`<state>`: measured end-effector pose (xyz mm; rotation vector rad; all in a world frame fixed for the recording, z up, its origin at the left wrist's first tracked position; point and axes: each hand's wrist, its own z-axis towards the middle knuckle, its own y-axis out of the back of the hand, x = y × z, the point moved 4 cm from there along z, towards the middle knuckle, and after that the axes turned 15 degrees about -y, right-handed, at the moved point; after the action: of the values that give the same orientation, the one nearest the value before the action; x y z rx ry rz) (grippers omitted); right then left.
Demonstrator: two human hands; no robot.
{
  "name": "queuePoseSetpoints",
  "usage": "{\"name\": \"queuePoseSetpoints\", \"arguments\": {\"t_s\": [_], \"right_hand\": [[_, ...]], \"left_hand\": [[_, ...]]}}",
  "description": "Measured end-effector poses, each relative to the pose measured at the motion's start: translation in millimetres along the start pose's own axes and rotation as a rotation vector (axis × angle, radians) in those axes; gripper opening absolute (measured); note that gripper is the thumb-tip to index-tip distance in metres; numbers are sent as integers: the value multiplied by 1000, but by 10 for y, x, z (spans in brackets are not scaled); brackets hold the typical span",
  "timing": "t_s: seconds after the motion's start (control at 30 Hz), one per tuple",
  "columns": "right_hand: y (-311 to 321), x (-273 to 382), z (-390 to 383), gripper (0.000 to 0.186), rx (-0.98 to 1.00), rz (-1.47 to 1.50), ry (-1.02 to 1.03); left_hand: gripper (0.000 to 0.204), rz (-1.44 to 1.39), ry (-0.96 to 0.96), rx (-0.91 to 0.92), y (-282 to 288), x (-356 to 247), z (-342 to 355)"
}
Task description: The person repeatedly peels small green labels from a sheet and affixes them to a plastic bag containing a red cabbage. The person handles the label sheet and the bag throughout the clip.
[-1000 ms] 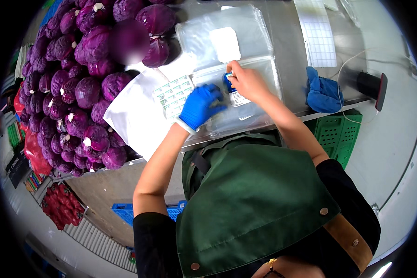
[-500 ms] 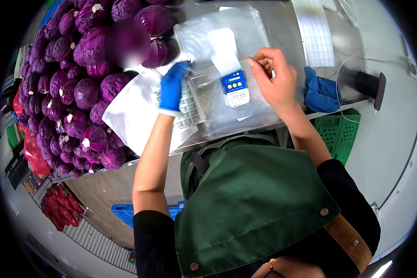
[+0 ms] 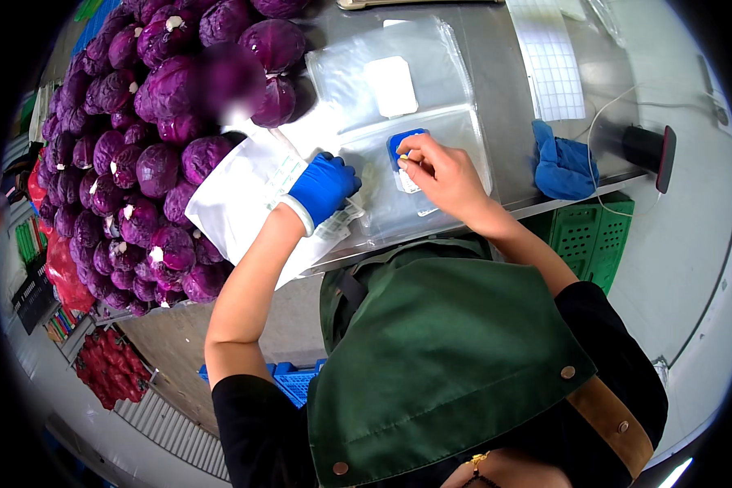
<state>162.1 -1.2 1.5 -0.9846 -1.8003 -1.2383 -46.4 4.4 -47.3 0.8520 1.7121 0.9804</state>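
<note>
My left hand, in a blue glove, is curled round part of a sheet of small green-and-white stickers; more of the sheet shows past the fingers. Clear plastic bags lie flat to its right. A blue-and-white label sits on the nearer bag, partly covered by my right hand. That hand is bare, with thumb and forefinger pinched over the label; anything between the tips is too small to make out. A blank white label shows on the farther bag.
Heaped red cabbages fill the left side, beside a white sheet. A crumpled blue glove, a white cable and a dark device are at the right. Below the metal table stands a green crate.
My left hand has come nearer and its fingers have curled round the sticker sheet. My right hand has moved left and down onto the blue-and-white label, which was uncovered before.
</note>
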Motion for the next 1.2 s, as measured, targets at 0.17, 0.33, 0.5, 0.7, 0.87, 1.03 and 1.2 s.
{"name": "queuePoseSetpoints", "arguments": {"t_s": [0.17,0.33,0.5,0.7,0.87,1.03,1.2], "right_hand": [[-29,259,-39,34,23,42,125],[-140,218,-21,36,142,125,-19],[-122,136,28,26,161,352,-124],[-37,221,50,19,168,239,-80],[-18,298,5,19,-61,-101,203],[6,262,13,19,3,-65,135],[37,298,77,17,80,70,119]], "left_hand": [[24,-684,273,-295,633,-14,-35],[23,-882,347,-485,830,-59,-65],[20,-953,440,-661,817,-134,-155],[17,-1060,488,-674,709,-223,-177],[16,-1107,507,-602,749,-235,-155],[17,-1225,478,-561,740,-252,-130],[27,-1167,443,-692,712,-219,-128]]}}
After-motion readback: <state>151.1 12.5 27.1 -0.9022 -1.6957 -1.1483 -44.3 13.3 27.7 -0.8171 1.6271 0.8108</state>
